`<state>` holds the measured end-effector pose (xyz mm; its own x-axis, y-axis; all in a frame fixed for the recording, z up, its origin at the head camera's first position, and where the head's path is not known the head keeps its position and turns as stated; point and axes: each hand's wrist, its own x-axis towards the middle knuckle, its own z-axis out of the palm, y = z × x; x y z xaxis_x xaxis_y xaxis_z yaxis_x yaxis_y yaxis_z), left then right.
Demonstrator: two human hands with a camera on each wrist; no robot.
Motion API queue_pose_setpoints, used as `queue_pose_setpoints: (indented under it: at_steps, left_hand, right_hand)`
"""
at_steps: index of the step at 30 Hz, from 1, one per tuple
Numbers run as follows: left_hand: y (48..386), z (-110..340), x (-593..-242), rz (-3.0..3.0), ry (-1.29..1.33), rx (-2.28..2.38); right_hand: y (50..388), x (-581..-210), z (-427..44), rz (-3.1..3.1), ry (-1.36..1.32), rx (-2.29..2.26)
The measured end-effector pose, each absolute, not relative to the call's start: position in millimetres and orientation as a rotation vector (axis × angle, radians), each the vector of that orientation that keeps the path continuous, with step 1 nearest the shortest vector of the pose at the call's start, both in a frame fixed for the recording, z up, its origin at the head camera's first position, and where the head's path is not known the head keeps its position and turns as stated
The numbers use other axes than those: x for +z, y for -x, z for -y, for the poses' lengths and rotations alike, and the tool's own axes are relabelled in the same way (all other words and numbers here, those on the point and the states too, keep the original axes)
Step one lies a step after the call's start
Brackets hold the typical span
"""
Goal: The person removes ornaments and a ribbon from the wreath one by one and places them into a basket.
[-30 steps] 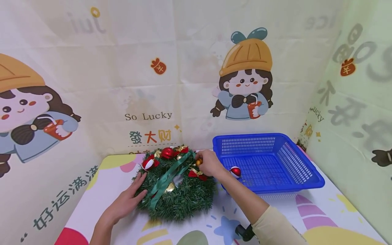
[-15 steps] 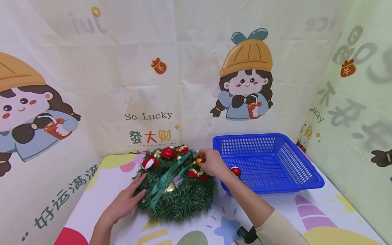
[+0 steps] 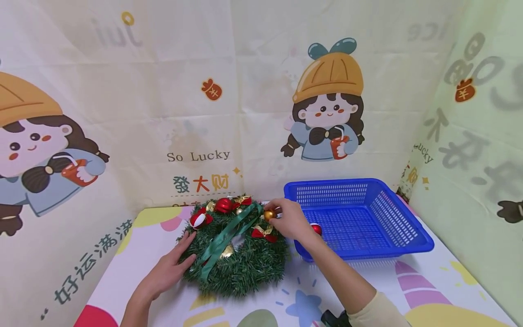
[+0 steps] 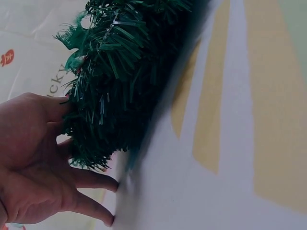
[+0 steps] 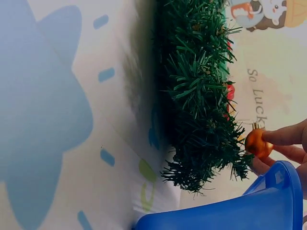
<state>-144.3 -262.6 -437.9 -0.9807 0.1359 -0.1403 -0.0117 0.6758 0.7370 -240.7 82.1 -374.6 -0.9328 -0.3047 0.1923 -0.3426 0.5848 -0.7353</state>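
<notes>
A green Christmas wreath (image 3: 245,268) lies on the table, dressed with red bows (image 3: 263,233), a red ball (image 3: 223,205), gold bells (image 3: 227,250) and a green ribbon (image 3: 224,240) across its middle. At its upper right edge my right hand (image 3: 291,220) pinches a small gold ball ornament (image 3: 269,215) between thumb and fingers. The right wrist view shows the gold ball (image 5: 258,143) at the fingertips, close beside the needles. My left hand (image 3: 173,263) rests on the wreath's left side with fingers spread; in the left wrist view two fingers (image 4: 98,181) reach the tabletop.
A blue plastic basket (image 3: 367,250) stands right of the wreath, with a red and white ball (image 3: 316,229) inside near its left wall, partly hidden by my right forearm. Patterned cloth walls (image 3: 253,113) close off the back and sides. The tablecloth (image 3: 351,281) is printed.
My right hand has shifted slightly right, and the gold ball in its fingers has moved with it and shows more fully. The left hand and wreath stay where they were.
</notes>
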Motion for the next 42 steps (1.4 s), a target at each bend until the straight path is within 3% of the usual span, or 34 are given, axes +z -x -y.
queue_pose_setpoints:
  at_steps: [17, 42]
  left_hand:
    - [146.4, 264.1, -440.1, -2.699, -0.111, 1.196]
    - [144.9, 264.0, -440.8, -2.713, -0.109, 1.191]
  right_hand:
    - [214.3, -372.0, -117.8, 2.630, -0.464, 1.468]
    - [205.9, -370.4, -158.2, 2.645, -0.323, 1.444]
